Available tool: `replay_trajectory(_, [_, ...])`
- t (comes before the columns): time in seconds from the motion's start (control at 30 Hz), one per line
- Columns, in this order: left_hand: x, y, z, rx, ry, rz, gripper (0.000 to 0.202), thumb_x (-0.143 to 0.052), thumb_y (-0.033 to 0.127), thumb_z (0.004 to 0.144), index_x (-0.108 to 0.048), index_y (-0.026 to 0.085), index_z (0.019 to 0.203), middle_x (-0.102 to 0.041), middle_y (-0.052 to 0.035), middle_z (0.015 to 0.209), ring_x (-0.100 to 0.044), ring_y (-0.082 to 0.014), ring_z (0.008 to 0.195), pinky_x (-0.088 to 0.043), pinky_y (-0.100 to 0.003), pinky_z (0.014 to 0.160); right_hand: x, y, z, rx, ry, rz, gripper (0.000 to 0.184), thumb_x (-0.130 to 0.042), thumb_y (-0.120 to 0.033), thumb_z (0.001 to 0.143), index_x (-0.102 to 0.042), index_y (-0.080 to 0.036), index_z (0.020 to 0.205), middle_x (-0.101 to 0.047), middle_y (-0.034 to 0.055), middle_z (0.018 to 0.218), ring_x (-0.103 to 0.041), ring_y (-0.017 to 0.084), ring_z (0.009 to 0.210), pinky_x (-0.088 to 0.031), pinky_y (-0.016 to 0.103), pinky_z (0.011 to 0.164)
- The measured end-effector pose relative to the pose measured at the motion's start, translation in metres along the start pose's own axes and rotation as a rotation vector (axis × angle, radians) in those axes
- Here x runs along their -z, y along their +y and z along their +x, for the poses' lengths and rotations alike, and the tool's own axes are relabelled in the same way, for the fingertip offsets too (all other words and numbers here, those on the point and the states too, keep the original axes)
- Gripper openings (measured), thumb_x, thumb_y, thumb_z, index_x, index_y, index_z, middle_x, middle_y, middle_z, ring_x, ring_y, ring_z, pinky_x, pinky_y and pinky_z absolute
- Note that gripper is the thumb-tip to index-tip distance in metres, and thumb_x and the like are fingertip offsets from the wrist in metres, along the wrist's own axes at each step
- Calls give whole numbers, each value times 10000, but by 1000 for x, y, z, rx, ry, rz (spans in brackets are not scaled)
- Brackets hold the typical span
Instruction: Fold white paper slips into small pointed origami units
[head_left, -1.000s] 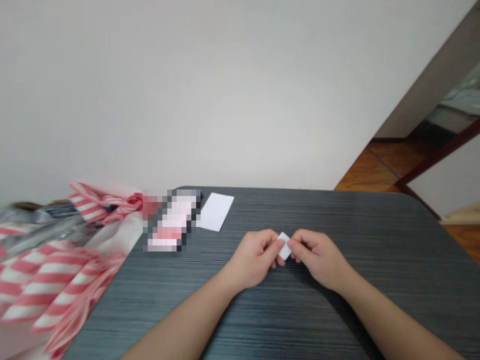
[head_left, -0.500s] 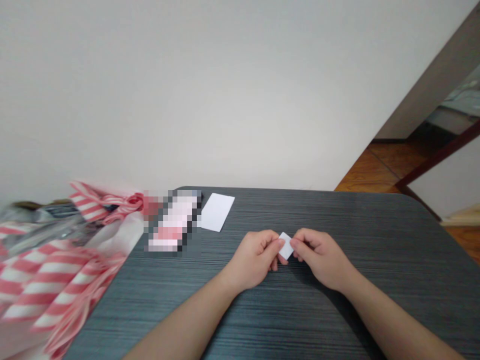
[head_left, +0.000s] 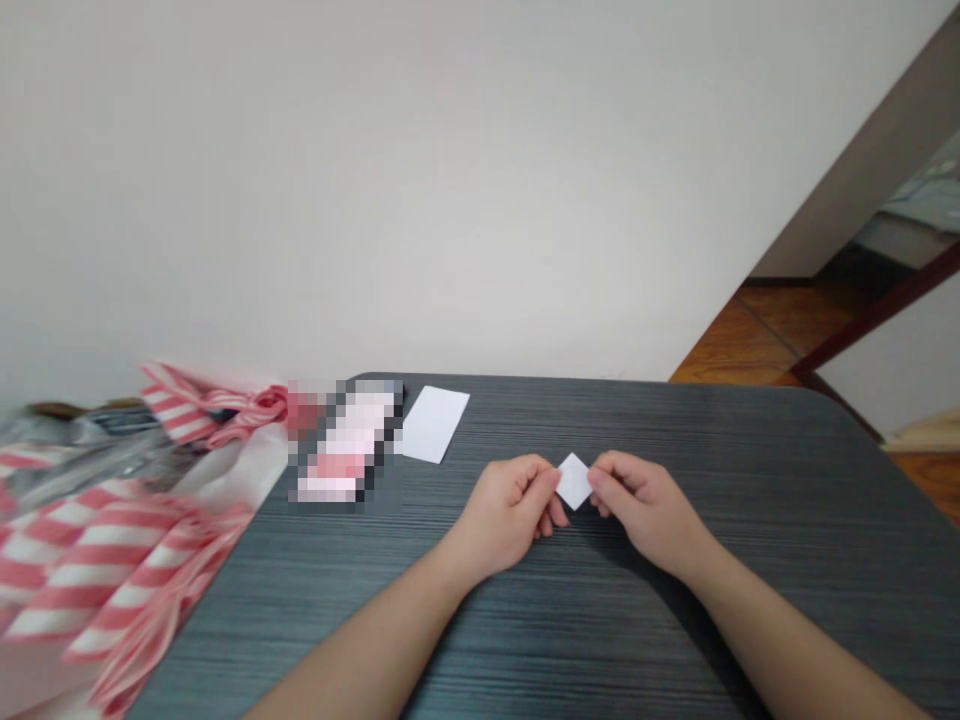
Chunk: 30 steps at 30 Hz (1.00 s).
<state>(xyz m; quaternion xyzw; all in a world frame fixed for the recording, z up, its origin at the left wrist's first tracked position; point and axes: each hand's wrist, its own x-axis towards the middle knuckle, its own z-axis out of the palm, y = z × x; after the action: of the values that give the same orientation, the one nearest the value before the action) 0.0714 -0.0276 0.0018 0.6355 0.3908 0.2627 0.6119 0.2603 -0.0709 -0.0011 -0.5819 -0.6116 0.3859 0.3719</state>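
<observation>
A pale wall (head_left: pixel 480 200) fills the upper view; below it spreads the dark table (head_left: pixel 757 460), its grain running crosswise. Striped cloth (head_left: pixel 94 570), red and white, is heaped beyond the table's left side. Both bare forearms slant in from the bottom edge and converge over the table, wrists angled inward so that the left hand (head_left: pixel 506 515) and the right hand (head_left: pixel 645 510) face each other. Each has its thumb laid on top and its fingers curled under. A pixelated slab (head_left: pixel 349 440) lies near the table's left edge, a white sheet (head_left: pixel 436 425) just beside it. Smallest is the white square (head_left: pixel 574 481) — held between the hands, turned corner-up like a diamond, its left and right corners each pinched between thumb and fingers.
</observation>
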Motion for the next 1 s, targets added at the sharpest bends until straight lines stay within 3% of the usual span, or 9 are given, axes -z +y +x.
replay_trajectory(0.8, [1,-7,1,-27,0,1,380,-468,393,962,-606,147,707,-632,-17,587,-526,-91,481,-412,-196,491,0,2,0,11,-4,17,285,-481,-285,959,-560,-195,700,-561,-22,612,-525,133,584,-404,251,593])
replay_trajectory(1.0, [2,-11,3,-50,15,-15,387,-454,409,967,-613,143,736,-638,-25,607,-538,-96,487,-421,-202,495,-3,4,0,23,-3,60,145,-555,-287,907,-616,-190,817,-558,-23,662,-521,134,611,-413,244,591])
